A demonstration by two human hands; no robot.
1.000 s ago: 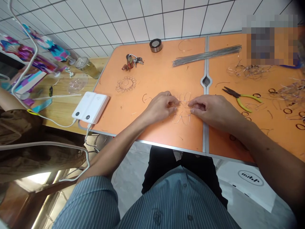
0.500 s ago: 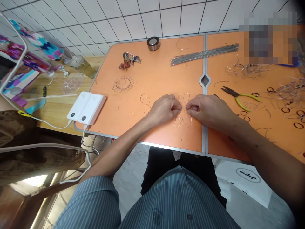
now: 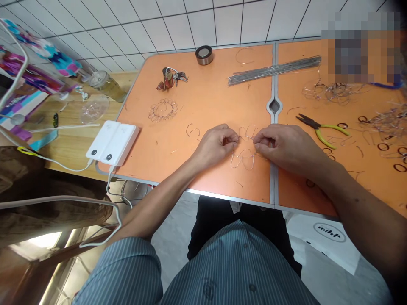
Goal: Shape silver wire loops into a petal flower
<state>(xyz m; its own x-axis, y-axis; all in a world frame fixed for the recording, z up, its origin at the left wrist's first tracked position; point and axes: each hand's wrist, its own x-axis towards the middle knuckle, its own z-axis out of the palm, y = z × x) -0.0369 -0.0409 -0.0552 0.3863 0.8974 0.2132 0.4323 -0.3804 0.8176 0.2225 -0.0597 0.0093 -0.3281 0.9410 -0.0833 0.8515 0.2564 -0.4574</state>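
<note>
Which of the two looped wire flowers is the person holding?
The wire flower between the left hand and right hand, pinched by the fingertips of both. The other looped ring lies untouched near the keys.

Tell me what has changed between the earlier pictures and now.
The left hand and right hand drew closer together over the looped wire piece, then moved apart sideways again; both still pinch it. The pliers, keys, tape roll and straight wire bundle stayed put.

Pliers (image 3: 314, 126) right of table seam (image 3: 274, 156); keys (image 3: 172, 79) left.
</note>
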